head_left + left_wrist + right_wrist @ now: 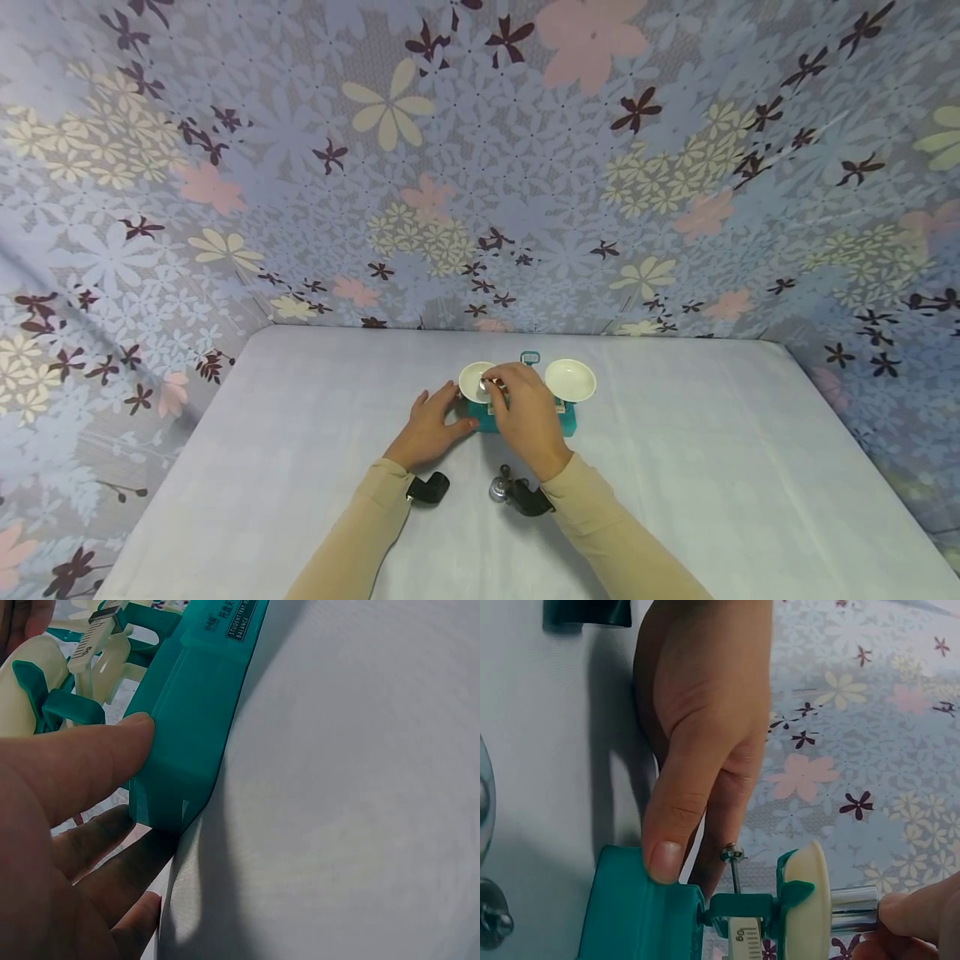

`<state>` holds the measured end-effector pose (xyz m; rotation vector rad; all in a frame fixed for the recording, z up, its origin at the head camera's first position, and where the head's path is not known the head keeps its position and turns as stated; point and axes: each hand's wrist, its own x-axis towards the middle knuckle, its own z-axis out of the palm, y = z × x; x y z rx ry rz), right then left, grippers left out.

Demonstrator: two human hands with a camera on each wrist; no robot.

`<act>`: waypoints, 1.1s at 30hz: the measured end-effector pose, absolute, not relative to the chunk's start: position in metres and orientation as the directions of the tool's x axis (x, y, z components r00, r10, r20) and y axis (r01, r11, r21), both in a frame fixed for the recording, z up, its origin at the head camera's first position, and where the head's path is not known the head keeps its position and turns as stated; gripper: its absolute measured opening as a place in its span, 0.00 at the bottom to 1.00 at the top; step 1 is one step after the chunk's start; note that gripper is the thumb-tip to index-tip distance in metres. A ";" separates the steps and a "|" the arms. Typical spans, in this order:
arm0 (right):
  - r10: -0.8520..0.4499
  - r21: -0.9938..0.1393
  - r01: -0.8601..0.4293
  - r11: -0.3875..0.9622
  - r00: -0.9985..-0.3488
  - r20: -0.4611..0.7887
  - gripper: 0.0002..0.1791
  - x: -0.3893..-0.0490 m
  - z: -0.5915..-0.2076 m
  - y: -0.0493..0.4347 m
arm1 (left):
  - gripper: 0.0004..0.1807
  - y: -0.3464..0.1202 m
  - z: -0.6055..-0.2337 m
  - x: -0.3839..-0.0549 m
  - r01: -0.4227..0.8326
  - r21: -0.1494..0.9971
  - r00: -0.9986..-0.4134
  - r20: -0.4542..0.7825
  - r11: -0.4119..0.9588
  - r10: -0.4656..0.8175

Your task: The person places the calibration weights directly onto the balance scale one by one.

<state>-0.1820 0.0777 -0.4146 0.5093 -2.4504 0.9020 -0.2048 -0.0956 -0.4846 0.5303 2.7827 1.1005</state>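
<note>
While my left hand (429, 429) is bracing the teal balance scale (525, 417) at mid-desk, thumb pressing its base, my right hand's (528, 412) fingers (911, 911) are pinching a metal weight (853, 907) against the left pan (474, 380). I'm judging that a jerk could tip the beam or drop the weight. The right pan (571, 379) is sitting bare; nothing is crowding the desk (712, 467).
</note>
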 end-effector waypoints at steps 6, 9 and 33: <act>-0.177 -0.485 -0.487 0.726 -0.814 0.553 0.04 -0.183 -0.417 0.073 | 0.40 -0.095 -0.485 -0.205 0.280 0.683 -0.934 0.033 0.675 0.355; -0.183 -0.483 -0.493 0.724 -0.812 0.555 0.04 -0.184 -0.417 0.071 | 0.39 -0.095 -0.486 -0.205 0.280 0.687 -0.934 0.034 0.670 0.356; -0.224 -0.389 -0.522 0.759 -0.770 0.597 0.05 -0.198 -0.425 0.065 | 0.37 -0.094 -0.484 -0.206 0.275 0.695 -0.936 0.034 0.664 0.351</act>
